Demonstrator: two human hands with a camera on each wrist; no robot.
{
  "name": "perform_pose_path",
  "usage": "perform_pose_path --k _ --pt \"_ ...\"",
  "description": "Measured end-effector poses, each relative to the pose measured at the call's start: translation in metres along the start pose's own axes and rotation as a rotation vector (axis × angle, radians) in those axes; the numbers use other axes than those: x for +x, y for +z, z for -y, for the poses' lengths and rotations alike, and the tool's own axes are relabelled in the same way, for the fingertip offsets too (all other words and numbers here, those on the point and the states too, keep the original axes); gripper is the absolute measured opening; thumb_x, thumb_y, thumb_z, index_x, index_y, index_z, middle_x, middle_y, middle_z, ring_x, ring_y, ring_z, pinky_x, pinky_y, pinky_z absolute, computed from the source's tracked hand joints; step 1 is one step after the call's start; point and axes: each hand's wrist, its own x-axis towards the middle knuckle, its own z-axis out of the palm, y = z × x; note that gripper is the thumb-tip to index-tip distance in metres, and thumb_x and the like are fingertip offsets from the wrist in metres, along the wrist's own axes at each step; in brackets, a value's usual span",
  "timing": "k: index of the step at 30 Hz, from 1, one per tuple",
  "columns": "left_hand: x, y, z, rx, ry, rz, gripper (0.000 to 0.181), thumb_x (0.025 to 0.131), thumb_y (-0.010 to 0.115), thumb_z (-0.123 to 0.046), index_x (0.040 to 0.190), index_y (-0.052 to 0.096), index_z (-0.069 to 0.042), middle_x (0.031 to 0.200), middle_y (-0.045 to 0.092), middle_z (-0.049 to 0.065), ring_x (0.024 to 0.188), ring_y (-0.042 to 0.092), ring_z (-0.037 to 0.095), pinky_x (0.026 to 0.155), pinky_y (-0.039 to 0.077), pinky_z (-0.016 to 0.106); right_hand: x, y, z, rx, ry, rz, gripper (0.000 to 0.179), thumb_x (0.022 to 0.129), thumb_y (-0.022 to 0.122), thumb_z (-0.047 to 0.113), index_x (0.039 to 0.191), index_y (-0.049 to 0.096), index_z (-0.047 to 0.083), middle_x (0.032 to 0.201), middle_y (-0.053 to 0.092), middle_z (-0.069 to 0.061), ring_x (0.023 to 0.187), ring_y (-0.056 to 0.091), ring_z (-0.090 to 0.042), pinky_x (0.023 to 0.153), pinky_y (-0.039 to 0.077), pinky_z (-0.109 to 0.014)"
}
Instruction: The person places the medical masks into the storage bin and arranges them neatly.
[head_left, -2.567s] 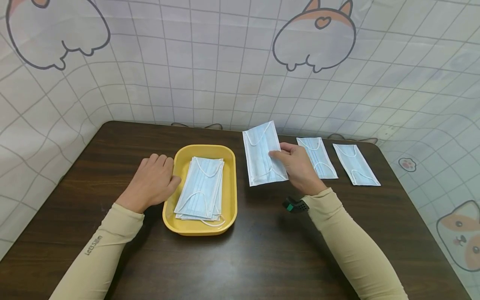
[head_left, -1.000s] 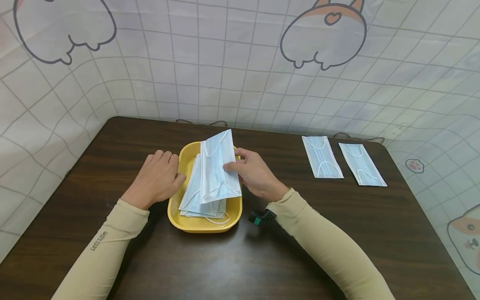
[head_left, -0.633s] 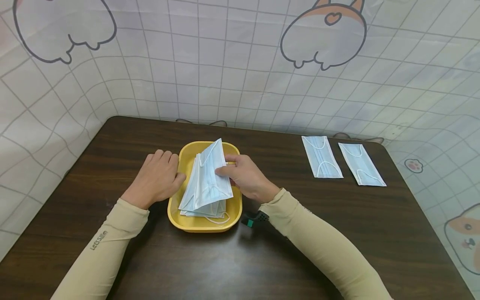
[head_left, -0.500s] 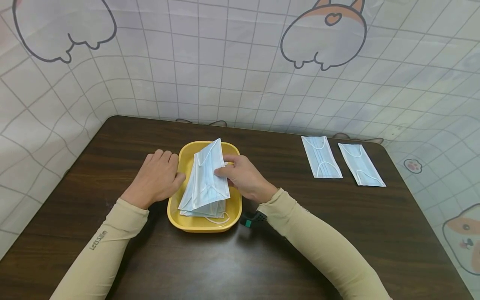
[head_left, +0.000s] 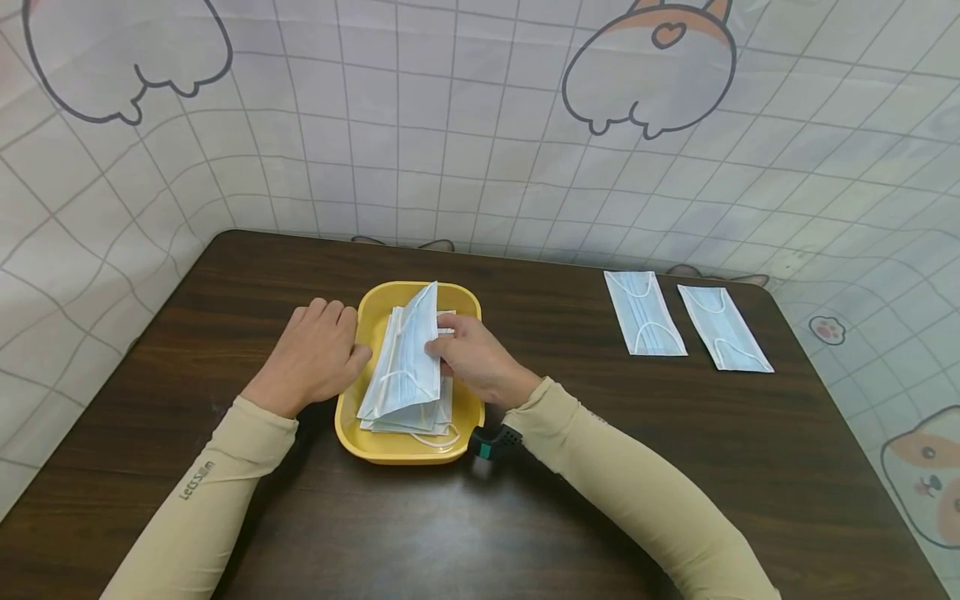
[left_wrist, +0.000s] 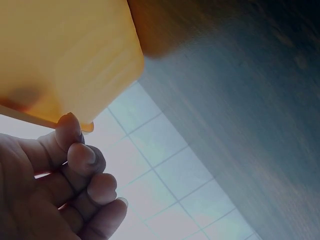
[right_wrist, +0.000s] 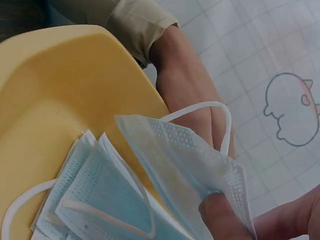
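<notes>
My right hand [head_left: 480, 357] pinches a light blue face mask [head_left: 416, 350] by its right edge, above the yellow tray [head_left: 468, 417]. That mask is tilted and bent. In the right wrist view the mask [right_wrist: 175, 155] shows a white ear loop, with the thumb pressed on it. Below it in the tray lie more masks [right_wrist: 95, 185], overlapping in a loose pile and partly covered in the head view. My left hand [head_left: 311, 354] holds the tray's left rim, its fingers curled; in the left wrist view the fingers [left_wrist: 102, 187] sit against the tray [left_wrist: 75, 65].
Two masks lie flat at the back right of the dark wooden table [head_left: 600, 467], the nearer one [head_left: 645, 313] left of the other mask [head_left: 724, 328]. A white gridded cloth [head_left: 495, 150] with cartoon animals hangs behind the table.
My right hand has carried the mask left from beside the tray to above the pile, then lowered and tilted it. My left hand stays at the tray's rim. The view has shifted slightly.
</notes>
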Motion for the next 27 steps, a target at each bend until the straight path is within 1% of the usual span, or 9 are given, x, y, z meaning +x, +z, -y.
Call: perform_pose_path --k 5,7,12,15,20,24,27 --pt "0.001 -0.001 -0.001 -0.001 -0.002 0.007 0.023 0.093 0.046 -0.022 0.081 0.051 -0.004 0.078 0.05 0.011 0.076 0.043 0.029 0.072 0.036 0.039 -0.001 0.001 0.001 0.014 0.009 0.014 0.044 0.105 0.048 0.007 0.149 0.043 0.002 0.138 0.064 -0.017 0.11 0.067 -0.019 0.106 0.055 -0.043" --pt "0.001 -0.001 -0.002 -0.002 -0.005 0.012 0.023 0.093 0.046 -0.022 0.081 0.051 -0.004 0.079 0.05 0.011 0.076 0.043 0.029 0.071 0.036 0.039 -0.002 0.001 0.002 0.017 0.016 0.028 0.047 0.104 0.049 0.008 0.15 0.041 0.001 0.14 0.062 -0.018 0.113 0.067 -0.021 0.109 0.053 -0.044" --pt "0.002 -0.002 -0.002 -0.001 -0.007 0.02 0.022 0.093 0.046 -0.022 0.081 0.05 -0.004 0.078 0.049 0.011 0.076 0.042 0.029 0.071 0.034 0.038 -0.007 0.0 0.005 0.014 0.062 0.064 0.06 0.103 0.054 0.013 0.157 0.031 0.0 0.144 0.058 -0.018 0.125 0.066 -0.028 0.115 0.047 -0.047" --pt "0.002 -0.002 -0.003 -0.001 -0.002 0.018 0.021 0.093 0.046 -0.022 0.08 0.049 -0.005 0.077 0.048 0.01 0.075 0.041 0.028 0.07 0.034 0.038 -0.011 -0.002 0.008 -0.006 0.103 0.075 0.067 0.102 0.057 0.016 0.159 0.026 0.0 0.147 0.056 -0.016 0.131 0.063 -0.029 0.116 0.045 -0.046" --pt "0.001 -0.003 -0.003 0.006 0.004 0.011 0.022 0.093 0.046 -0.022 0.079 0.049 -0.005 0.077 0.048 0.01 0.075 0.041 0.028 0.07 0.034 0.038 -0.017 -0.006 0.013 -0.016 0.142 0.111 0.072 0.1 0.061 0.017 0.161 0.025 0.001 0.153 0.053 -0.015 0.14 0.057 -0.029 0.115 0.047 -0.044" --pt "0.0 -0.003 -0.002 0.008 0.006 0.004 0.022 0.093 0.045 -0.021 0.079 0.049 -0.005 0.075 0.047 0.01 0.073 0.041 0.028 0.069 0.033 0.037 -0.024 -0.012 0.015 -0.03 0.135 0.104 0.07 0.099 0.063 0.017 0.159 0.029 0.001 0.151 0.054 -0.016 0.137 0.06 -0.029 0.111 0.05 -0.042" --pt "0.0 -0.002 -0.002 0.003 0.005 0.004 0.022 0.093 0.045 -0.021 0.077 0.047 -0.006 0.074 0.045 0.009 0.071 0.04 0.027 0.068 0.032 0.036 -0.028 -0.019 0.017 -0.03 0.118 0.104 0.07 0.099 0.062 0.016 0.159 0.029 -0.001 0.152 0.053 -0.017 0.138 0.06 -0.029 0.112 0.05 -0.041"
